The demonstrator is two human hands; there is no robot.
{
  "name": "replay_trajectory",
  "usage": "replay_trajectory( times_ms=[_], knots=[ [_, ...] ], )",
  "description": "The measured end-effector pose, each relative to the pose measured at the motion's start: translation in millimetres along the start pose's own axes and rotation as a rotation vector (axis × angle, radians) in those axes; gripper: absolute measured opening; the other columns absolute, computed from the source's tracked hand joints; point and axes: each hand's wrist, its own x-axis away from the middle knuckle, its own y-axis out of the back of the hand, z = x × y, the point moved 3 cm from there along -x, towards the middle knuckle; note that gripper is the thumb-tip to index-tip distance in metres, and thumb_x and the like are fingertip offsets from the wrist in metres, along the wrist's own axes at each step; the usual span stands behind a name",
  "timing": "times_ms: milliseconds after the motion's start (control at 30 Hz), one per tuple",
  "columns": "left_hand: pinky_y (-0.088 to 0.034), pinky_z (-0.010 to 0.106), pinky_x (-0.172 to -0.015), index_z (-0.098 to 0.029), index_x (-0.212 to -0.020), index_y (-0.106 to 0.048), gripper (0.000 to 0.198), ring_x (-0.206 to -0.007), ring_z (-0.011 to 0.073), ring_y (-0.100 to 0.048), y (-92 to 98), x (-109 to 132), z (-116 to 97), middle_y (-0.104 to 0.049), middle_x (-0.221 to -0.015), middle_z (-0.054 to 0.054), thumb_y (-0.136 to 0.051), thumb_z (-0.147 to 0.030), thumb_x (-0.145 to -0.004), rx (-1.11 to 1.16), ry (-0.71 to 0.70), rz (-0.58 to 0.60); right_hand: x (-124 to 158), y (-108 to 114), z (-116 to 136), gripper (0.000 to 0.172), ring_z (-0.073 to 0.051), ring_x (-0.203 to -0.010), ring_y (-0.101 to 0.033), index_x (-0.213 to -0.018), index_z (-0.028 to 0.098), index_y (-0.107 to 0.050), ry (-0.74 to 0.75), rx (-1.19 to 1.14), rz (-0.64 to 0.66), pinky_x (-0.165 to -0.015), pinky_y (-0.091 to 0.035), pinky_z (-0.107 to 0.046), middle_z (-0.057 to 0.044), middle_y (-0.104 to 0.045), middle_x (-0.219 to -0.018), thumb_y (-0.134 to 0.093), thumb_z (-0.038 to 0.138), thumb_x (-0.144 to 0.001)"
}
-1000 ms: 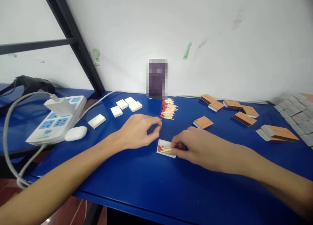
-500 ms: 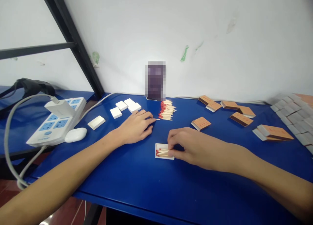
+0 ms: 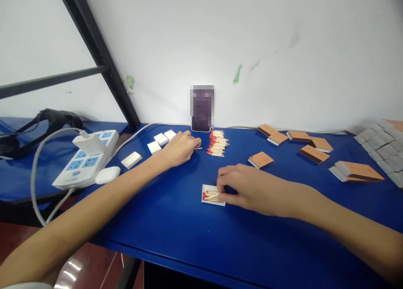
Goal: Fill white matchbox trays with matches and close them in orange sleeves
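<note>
My left hand (image 3: pixel 184 148) is closed near the back of the blue table, a match (image 3: pixel 198 148) poking out at its fingertips. Just to its right lies a heap of red-tipped matches (image 3: pixel 218 144). Nearer to me, several matches (image 3: pixel 210 195) rest in a white matchbox tray (image 3: pixel 213 203), their red heads at the left end. Over the tray's right end, my right hand (image 3: pixel 237 186) has thumb and fingers pinched at the stick ends of these matches; the fingers partly hide their grip.
White trays (image 3: pixel 154 147) lie behind my left forearm, one more (image 3: pixel 131 160) farther left. Orange matchbox sleeves (image 3: pixel 260 159) are scattered at right. A phone (image 3: pixel 201 108) leans on the wall. A power strip (image 3: pixel 85 163) and a white earbud case (image 3: pixel 107 175) are at left.
My left hand's fingers have closed on the match and drawn it slightly back and left. My right hand has stayed at the tray. The view has shifted a little.
</note>
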Motion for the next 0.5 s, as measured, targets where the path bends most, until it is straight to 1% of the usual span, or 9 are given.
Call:
replay_trajectory(
  times_ms=[67,133,200,267,333,400,433,500],
  knots=[
    [-0.036,0.033,-0.068,-0.016,-0.089,-0.063,0.023,-0.08,0.0238,-0.053,-1.7,-12,7,-0.063,-0.076,0.008,-0.043,-0.006,-0.084,-0.035,-0.021,-0.002,0,0,0,0.021,-0.018,-0.079,-0.058,-0.084,0.02,-0.066,-0.004,0.032,-0.005,-0.069,-0.04,-0.032,-0.004,-0.064,-0.09,-0.051,0.031,-0.093],
    [-0.036,0.034,-0.07,-0.016,-0.085,-0.063,0.024,-0.079,0.0236,-0.053,-5.2,-23,13,-0.062,-0.074,0.009,-0.043,-0.004,-0.082,-0.055,-0.036,-0.018,1,-1,-1,0.022,-0.018,-0.078,-0.058,-0.083,0.02,-0.066,-0.001,0.066,-0.013,-0.071,-0.039,-0.033,-0.003,-0.064,-0.09,-0.049,0.031,-0.093],
    [-0.036,0.035,-0.071,-0.016,-0.084,-0.062,0.024,-0.08,0.0238,-0.053,-8.8,-30,19,-0.063,-0.074,0.009,-0.042,-0.002,-0.081,-0.055,-0.021,-0.046,1,0,-1,0.023,-0.017,-0.076,-0.057,-0.083,0.02,-0.066,0.012,0.083,-0.025,-0.072,-0.039,-0.033,-0.003,-0.064,-0.09,-0.049,0.031,-0.093],
    [-0.037,0.036,-0.073,-0.016,-0.085,-0.061,0.023,-0.084,0.0248,-0.053,-9.3,-33,23,-0.064,-0.076,0.01,-0.043,-0.003,-0.082,-0.053,0.005,-0.078,0,1,-2,0.022,-0.017,-0.077,-0.058,-0.082,0.02,-0.066,0.016,0.073,-0.04,-0.073,-0.039,-0.033,-0.003,-0.064,-0.09,-0.049,0.03,-0.093],
    [-0.037,0.037,-0.076,-0.016,-0.086,-0.061,0.019,-0.089,0.0254,-0.053,-3.0,-29,22,-0.066,-0.082,0.009,-0.045,-0.007,-0.084,-0.024,0.028,-0.132,0,3,-2,0.021,-0.018,-0.08,-0.059,-0.083,0.02,-0.067,0.009,0.049,-0.042,-0.073,-0.039,-0.032,-0.004,-0.065,-0.091,-0.051,0.03,-0.092],
    [-0.039,0.036,-0.079,-0.017,-0.089,-0.061,0.015,-0.091,0.023,-0.053,11.9,-19,12,-0.067,-0.088,0.007,-0.048,-0.012,-0.085,0.093,0.016,-0.222,1,5,-2,0.019,-0.018,-0.083,-0.06,-0.084,0.02,-0.068,-0.001,0.02,-0.031,-0.073,-0.04,-0.032,-0.004,-0.065,-0.092,-0.052,0.029,-0.091],
    [-0.041,0.035,-0.079,-0.018,-0.089,-0.061,0.014,-0.088,0.0206,-0.054,21.2,-10,2,-0.067,-0.088,0.005,-0.049,-0.014,-0.085,0.178,-0.025,-0.244,1,6,-2,0.018,-0.018,-0.084,-0.06,-0.086,0.02,-0.068,-0.004,0.004,-0.025,-0.073,-0.04,-0.032,-0.004,-0.066,-0.093,-0.053,0.029,-0.09],
    [-0.044,0.032,-0.076,-0.019,-0.086,-0.063,0.012,-0.083,0.0173,-0.055,40.7,13,-24,-0.067,-0.086,0.003,-0.051,-0.02,-0.085,0.327,-0.101,-0.237,3,8,-2,0.018,-0.018,-0.086,-0.06,-0.089,0.02,-0.069,-0.005,-0.031,-0.01,-0.074,-0.042,-0.032,-0.004,-0.066,-0.096,-0.054,0.029,-0.089]
  ],
)
